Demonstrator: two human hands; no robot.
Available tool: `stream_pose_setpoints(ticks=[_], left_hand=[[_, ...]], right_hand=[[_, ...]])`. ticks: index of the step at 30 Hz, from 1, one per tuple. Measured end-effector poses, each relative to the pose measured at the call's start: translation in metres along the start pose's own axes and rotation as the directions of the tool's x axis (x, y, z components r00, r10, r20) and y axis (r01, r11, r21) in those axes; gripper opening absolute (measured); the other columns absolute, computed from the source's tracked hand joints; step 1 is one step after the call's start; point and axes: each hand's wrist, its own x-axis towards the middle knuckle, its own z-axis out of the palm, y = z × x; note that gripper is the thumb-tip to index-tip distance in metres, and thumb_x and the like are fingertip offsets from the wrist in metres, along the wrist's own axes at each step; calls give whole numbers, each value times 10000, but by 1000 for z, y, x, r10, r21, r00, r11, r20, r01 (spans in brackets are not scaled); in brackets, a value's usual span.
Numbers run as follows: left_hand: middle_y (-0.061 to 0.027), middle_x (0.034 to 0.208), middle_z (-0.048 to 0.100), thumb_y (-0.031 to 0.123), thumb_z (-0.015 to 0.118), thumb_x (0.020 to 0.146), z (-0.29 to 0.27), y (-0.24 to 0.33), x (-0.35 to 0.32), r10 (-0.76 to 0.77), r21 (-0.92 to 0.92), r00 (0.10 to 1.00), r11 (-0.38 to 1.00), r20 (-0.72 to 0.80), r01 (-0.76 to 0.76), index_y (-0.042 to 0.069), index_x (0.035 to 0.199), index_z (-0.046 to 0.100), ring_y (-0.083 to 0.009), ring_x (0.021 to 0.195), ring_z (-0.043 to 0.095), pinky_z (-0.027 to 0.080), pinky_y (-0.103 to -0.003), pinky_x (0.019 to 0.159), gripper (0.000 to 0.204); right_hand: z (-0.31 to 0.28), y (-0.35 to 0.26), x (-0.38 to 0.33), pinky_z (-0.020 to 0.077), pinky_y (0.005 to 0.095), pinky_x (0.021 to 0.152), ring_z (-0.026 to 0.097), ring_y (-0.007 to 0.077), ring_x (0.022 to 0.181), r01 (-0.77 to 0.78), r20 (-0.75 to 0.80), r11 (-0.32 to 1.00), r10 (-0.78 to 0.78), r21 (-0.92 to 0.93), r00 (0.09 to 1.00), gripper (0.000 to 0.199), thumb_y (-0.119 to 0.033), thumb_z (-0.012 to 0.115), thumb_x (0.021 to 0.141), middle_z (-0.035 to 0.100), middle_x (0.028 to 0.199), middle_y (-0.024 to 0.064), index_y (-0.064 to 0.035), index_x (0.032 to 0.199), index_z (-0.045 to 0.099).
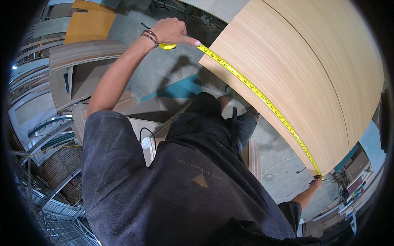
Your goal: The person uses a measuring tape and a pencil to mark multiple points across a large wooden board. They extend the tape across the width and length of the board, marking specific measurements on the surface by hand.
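Observation:
A yellow tape measure (262, 98) is drawn out along the near edge of a pale wood-grain panel (283, 69). My left hand (174, 32) is closed around its yellow case, which pokes out below the fingers, just past the panel's left corner. The left thumb lies along the blade where it meets that corner. At the panel's right corner, my right hand (316, 182) pinches the far end of the blade against the edge. Its fingers look small and partly hidden. The blade bows in a curve between both hands.
Behind the panel a second wood-grain board (340, 49) adjoins it along a dark seam. To the left stands a wooden cabinet carcass (88, 53), with orange boards (88, 26) beyond. A teal sheet (178, 88) lies on the concrete floor (143, 57). Stacked boards and clutter fill the right rim.

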Motion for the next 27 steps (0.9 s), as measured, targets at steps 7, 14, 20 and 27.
stream_pose_setpoints(ticks=[7,14,20,27], left_hand=[[-164,507,586,855,542,731,-11,15,7,37,-16,999,999,39,-36,26,539,662,-335,552,630,526,-434,597,859],[-219,582,612,741,638,767,-37,14,0,54,-70,994,996,91,-48,-7,522,631,-373,596,635,514,-481,625,787],[-243,494,407,716,680,745,-26,-22,-13,59,-80,998,995,39,-56,-42,527,584,-363,448,365,345,-486,481,794],[-192,541,574,584,734,774,-63,4,-32,149,-124,989,981,-5,-149,-1,719,737,-346,525,597,468,-399,541,587]], right_hand=[[-19,16,18,287,291,441,479,110,540,-40,64,997,44,-59,997,264,-288,615,922,565,665,-7,-124,719,578],[-29,32,8,413,328,574,526,167,663,152,46,985,-156,78,987,218,-273,651,883,599,757,39,-55,872,639],[9,28,-23,466,376,579,596,194,657,164,-135,979,-180,-123,974,323,-216,663,804,670,788,110,91,905,675],[22,10,-105,527,429,740,706,327,799,143,-263,974,-186,-174,947,377,-272,678,773,712,838,227,64,941,713]])
